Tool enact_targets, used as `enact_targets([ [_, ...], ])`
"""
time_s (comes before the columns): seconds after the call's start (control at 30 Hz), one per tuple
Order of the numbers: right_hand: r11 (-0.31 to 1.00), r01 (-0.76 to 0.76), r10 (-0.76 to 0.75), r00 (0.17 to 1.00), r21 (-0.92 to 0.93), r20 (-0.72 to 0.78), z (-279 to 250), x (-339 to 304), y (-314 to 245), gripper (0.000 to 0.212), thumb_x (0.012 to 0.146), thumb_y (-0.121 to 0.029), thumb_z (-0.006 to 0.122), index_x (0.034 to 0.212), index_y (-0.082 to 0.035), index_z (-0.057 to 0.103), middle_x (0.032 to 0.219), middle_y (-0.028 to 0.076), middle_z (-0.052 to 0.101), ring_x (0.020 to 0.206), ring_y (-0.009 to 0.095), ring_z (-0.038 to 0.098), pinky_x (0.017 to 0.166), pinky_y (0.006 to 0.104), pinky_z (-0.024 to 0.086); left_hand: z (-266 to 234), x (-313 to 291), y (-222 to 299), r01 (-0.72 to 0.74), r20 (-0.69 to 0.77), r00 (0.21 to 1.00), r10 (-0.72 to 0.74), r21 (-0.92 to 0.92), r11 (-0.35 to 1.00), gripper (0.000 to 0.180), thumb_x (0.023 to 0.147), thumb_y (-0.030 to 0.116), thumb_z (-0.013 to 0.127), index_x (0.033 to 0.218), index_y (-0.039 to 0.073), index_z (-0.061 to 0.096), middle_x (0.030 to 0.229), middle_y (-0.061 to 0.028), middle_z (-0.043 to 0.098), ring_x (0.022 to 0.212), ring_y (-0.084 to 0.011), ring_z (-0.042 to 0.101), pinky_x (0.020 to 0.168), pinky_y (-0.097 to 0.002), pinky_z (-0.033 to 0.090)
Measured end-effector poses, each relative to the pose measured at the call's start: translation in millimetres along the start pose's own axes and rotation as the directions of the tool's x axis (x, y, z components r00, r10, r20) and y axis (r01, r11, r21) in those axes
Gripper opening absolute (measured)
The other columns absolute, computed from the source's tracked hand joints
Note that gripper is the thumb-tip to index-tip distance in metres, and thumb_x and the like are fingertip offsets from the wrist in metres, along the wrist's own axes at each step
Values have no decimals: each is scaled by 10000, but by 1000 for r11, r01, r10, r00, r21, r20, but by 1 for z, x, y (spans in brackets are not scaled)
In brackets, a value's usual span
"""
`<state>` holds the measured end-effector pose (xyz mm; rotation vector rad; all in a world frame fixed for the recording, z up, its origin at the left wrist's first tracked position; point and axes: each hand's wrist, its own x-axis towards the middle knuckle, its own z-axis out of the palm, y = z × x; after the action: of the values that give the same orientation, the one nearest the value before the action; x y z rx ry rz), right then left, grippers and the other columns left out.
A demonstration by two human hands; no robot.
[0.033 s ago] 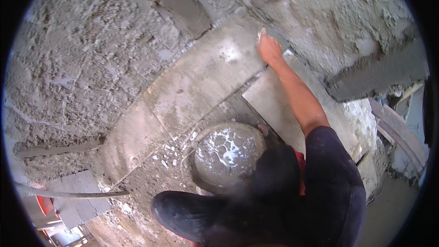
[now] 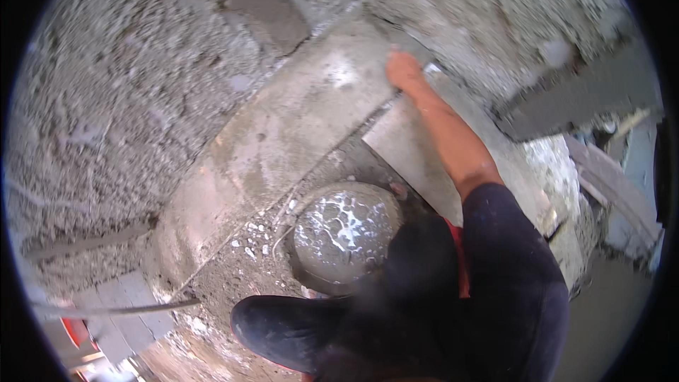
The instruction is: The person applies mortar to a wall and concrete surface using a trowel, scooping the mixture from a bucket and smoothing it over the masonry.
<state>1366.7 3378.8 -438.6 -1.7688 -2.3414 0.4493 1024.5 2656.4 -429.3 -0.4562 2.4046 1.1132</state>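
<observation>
My right hand (image 2: pixel 403 69) is stretched out over the far end of a long, pale, smooth slab-like surface (image 2: pixel 283 117), near the rough wall. Its fingers look curled closed, but blur and the back of the hand hide whatever they may hold. Just beyond the hand lies a darker grey smooth patch. Close to my knees stands a round bucket (image 2: pixel 346 233) filled with grey liquid, white froth streaking its top. A flat pale sheet (image 2: pixel 407 141) lies under my right forearm. My left hand does not show.
Rough, wet grey plaster (image 2: pixel 127 85) covers the far side, crossed by smooth bands. White crumbs (image 2: pixel 251 244) lie beside the bucket. Curved boards (image 2: pixel 612 187) stand at right. At lower left are a thin curved strip (image 2: pixel 117 309), grey tiles (image 2: pixel 131 318) and something orange-red (image 2: pixel 75 330).
The whole view has shifted slightly. My right hand has come a little back along the slab's far end, and its fingers are more blurred.
</observation>
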Motion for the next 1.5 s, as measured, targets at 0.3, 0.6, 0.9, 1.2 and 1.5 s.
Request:
enact_targets([
  [0.3, 972, -163, 175, 983, 170, -56, 4, -101, 44, 315, 901, -217, 530, 1146, -19, 520, 918, 258, 673, 923, 456, 641, 781, 565, 503, 21, -11, 50, -27, 167, 984, 54, -163, 986, 766, 972, 582, 485, 1430, -32, 454, 1412, -224, 521, 1293, -369, 505, 1065, -482, 410],
  [0.6, 912, -321, 348, 935, 256, -65, -22, -286, 123, 326, 885, -245, 573, 1127, -27, 574, 939, 271, 672, 896, 469, 641, 799, 563, 499, 53, -40, 148, -182, 335, 899, 283, -303, 935, 738, 988, 566, 468, 1432, -23, 458, 1412, -213, 526, 1291, -358, 510, 1061, -486, 412],
  [0.9, 946, -245, 245, 969, 212, 26, -35, -431, 136, 398, 874, -312, 638, 1151, -36, 563, 872, 257, 653, 827, 455, 626, 731, 541, 496, 94, -211, 324, -859, 655, 332, 679, -87, 504, 624, 995, 422, 539, 1479, 49, 413, 1464, -180, 478, 1308, -321, 492, 1048, -462, 421],
  [1.2, 891, -231, 218, 973, 390, 78, 48, -446, 114, 344, 904, -325, 612, 1069, -26, 568, 904, 286, 651, 901, 482, 618, 754, 548, 495, 155, -207, 253, -911, 844, 391, 366, 301, 280, 756, 812, 392, 767, 1354, -54, 485, 1314, -317, 547, 1208, -393, 568, 1038, -437, 443],
  [1.5, 288, -416, -41, 895, 863, 445, 42, -316, 14, 463, 908, -342, 647, 1106, 66, 550, 952, 132, 634, 883, 218, 601, 778, 386, 488, 158, -128, 219, -828, 767, 560, 313, 510, 232, 894, 844, 674, 587, 1369, -44, 508, 1313, -329, 555, 1274, -412, 527, 1070, -450, 421],
])
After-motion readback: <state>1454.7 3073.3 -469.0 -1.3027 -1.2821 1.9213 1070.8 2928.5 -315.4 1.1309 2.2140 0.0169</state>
